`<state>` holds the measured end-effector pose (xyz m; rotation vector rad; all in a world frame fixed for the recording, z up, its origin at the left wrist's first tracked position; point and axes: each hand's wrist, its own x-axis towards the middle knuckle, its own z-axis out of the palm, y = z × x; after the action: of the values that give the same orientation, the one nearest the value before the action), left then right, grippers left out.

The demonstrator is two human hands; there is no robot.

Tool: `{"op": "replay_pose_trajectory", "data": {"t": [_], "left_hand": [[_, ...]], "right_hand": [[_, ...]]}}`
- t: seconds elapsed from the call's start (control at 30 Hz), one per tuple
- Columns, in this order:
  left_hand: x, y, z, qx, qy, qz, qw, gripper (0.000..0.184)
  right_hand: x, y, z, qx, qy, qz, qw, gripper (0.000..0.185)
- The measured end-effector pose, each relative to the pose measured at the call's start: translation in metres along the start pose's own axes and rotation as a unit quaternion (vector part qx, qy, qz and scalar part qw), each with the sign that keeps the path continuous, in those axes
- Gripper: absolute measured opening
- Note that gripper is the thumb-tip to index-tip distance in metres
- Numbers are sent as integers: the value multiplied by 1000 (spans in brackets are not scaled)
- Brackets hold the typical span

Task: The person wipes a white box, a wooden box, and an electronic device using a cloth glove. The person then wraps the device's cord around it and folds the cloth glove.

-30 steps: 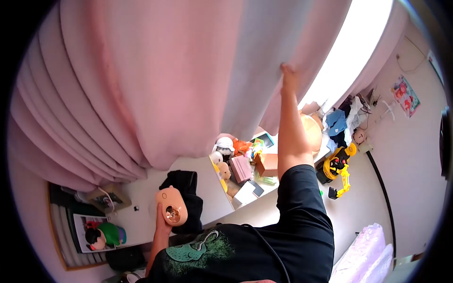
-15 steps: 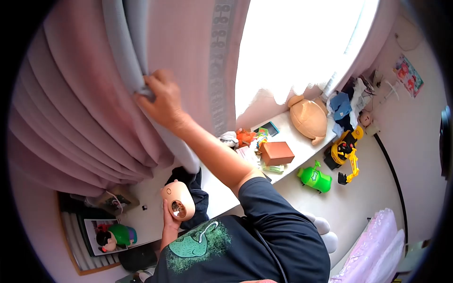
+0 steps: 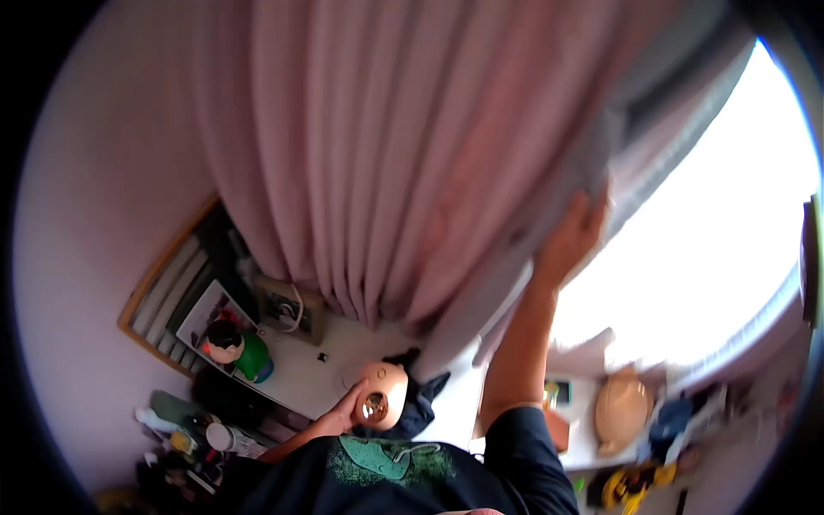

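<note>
My right hand (image 3: 568, 240) is raised at the window side, its fingers closed on the edge of a pink-grey curtain (image 3: 378, 154); motion blurs the fingertips a little. The curtain hangs in long folds down to the white surface. Low in front of my body, my left hand (image 3: 343, 412) holds a peach-coloured rounded device (image 3: 393, 384) from its left side. That device has a small circle and a round glossy window on its face. Behind it lies dark cloth (image 3: 425, 403) on the white ledge (image 3: 326, 378).
A green-clad figurine (image 3: 249, 356) stands by a picture frame (image 3: 292, 309) at left. Mixed items, including a white-lidded container (image 3: 221, 437), crowd the lower left. At right are a tan plush cushion (image 3: 624, 412), a brown box (image 3: 556, 431) and a yellow toy excavator (image 3: 631, 489).
My view has turned left, so the curtain now fills the middle and the window sits at right. My right hand keeps its hold on the curtain edge; my left hand still holds the device.
</note>
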<state>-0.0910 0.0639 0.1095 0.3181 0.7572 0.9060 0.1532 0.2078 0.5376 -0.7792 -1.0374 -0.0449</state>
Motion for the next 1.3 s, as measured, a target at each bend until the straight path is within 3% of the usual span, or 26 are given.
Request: {"op": "replay_pose_trajectory", "data": {"t": [0.03,0.1,0.17,0.23,0.27,0.33,0.37,0.4,0.43,0.47,0.5,0.53,0.57,0.63,0.77,0.97,1.0,1.07,1.1,1.17,1.23,1.3], "left_hand": [[-8,5,8,15,-23,18,999,65],[-1,4,-16,20,-8,-46,999,65],[-76,52,58,36,-4,16,999,61],[-44,44,26,26,33,-24,999,58],[-86,64,65,58,41,51,996,57],[-67,59,37,22,16,41,999,57],[-51,51,19,-15,-8,26,1000,57],[-35,42,2,-31,-20,35,999,57],[-22,35,-9,-27,-21,35,999,57],[-12,29,-16,-48,7,37,998,57],[-11,25,-22,-68,37,35,996,57],[-21,25,-21,-68,-7,43,997,58],[-8,20,-32,-81,-38,19,996,59],[-10,18,-33,-78,-24,44,996,59],[-14,19,-41,-114,-22,7,993,62],[-28,13,-32,-121,-58,21,991,66],[-36,14,-25,-112,-51,20,992,67],[-47,19,-9,-95,-44,29,994,69],[-49,17,-5,-88,-42,33,995,70],[-53,13,-2,-82,-31,14,996,72],[-56,9,5,-71,-16,17,997,72],[-58,4,4,-78,-21,-1,997,70]], "right_hand": [[-2,-12,5,14,19,-39,999,41],[-10,-44,29,100,37,-34,994,42],[-13,-48,61,95,61,-58,992,43],[-14,-58,98,111,59,-60,990,43],[-13,-62,117,121,58,-58,989,44],[-10,-47,164,37,91,-192,976,42],[-10,-40,191,-52,106,-213,970,38],[-19,-53,213,-35,-27,1,999,32],[-19,16,293,-59,80,-324,941,23],[-46,-67,274,136,-207,12,969,29],[-71,-73,305,280,-230,45,931,33],[-88,-54,336,239,-342,-1,909,38],[-112,-60,338,231,-374,-52,897,39],[-131,-60,330,222,-402,-95,883,40],[-121,-47,298,114,-499,48,858,43],[-127,-4,234,106,-481,-98,864,49],[-131,-5,210,101,-491,-64,863,49],[-134,-5,169,137,-538,131,821,56],[-138,9,149,133,-536,149,820,56],[-147,35,111,52,-588,48,806,71],[-159,67,84,23,-576,17,817,66],[-173,89,58,-101,-557,-18,824,65]]}}
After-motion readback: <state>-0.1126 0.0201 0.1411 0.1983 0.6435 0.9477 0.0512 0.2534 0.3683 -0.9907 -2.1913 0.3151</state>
